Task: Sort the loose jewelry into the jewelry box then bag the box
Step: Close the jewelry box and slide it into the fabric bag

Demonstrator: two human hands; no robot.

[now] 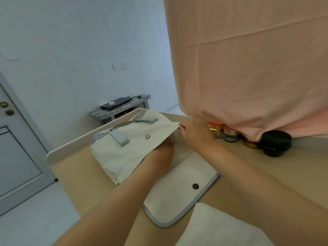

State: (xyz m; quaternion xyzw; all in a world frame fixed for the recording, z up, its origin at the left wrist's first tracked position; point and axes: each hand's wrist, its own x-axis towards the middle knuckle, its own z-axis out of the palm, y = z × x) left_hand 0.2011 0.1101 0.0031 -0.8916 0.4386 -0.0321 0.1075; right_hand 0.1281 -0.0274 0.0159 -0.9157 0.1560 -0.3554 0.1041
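A cream canvas bag [122, 153] with grey handles lies on the wooden table, its flap [177, 196] with a dark snap spread toward me. My right hand [193, 134] pinches the upper edge of the bag's mouth and lifts it. My left hand [163, 153] reaches into the opening, its fingers hidden under the cloth. The bag bulges, but the jewelry box and any jewelry are out of sight.
A pink cloth [248, 68] hangs over the table's back right. Under it stand small jars [229, 134] and a black round jar [276, 142]. A white towel [218, 228] lies at the near edge. A raised rim [74, 144] borders the table's left side.
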